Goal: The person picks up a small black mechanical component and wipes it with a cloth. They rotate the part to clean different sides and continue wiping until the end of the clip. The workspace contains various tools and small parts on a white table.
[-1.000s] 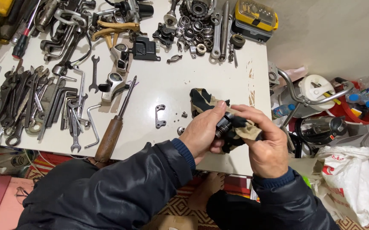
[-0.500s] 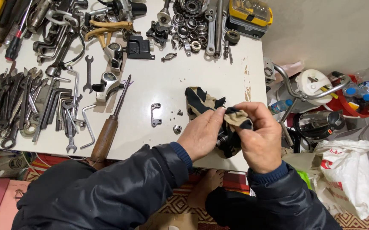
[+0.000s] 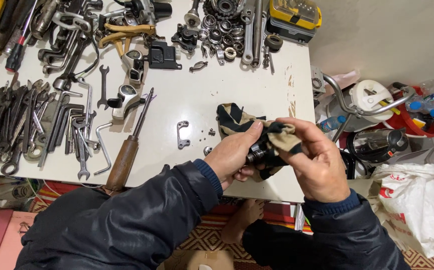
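A small dark metal part, cylindrical by the look of it, is gripped between two hands over the near edge of a white work table. Most of the part is hidden: a tan-and-black rag wraps its right end and both palms cover the rest, so its exact shape can't be told. What shows suggests a long axis running roughly left-right, tilted slightly up toward the right; which end is which can't be made out.

The left hand is closed around the part from below and left, thumb on top. The right hand pinches the rag's folded end against the part, fingers curled over it. Both wrists sit in dark jacket sleeves.

Just left of the hands, on the table: a small flat bracket w/ loose screws beside it, apart from the rag. Further left, a wood-handled tool lies diagonally, shaft pointing up-right. Spanners and hex keys crowd the left side, partly cut off by the frame edge. At the far edge, bearings and rings and a yellow-lidded case, its top cropped. Right of the table: a white plastic bag on the floor, near other clutter too jumbled to identify.
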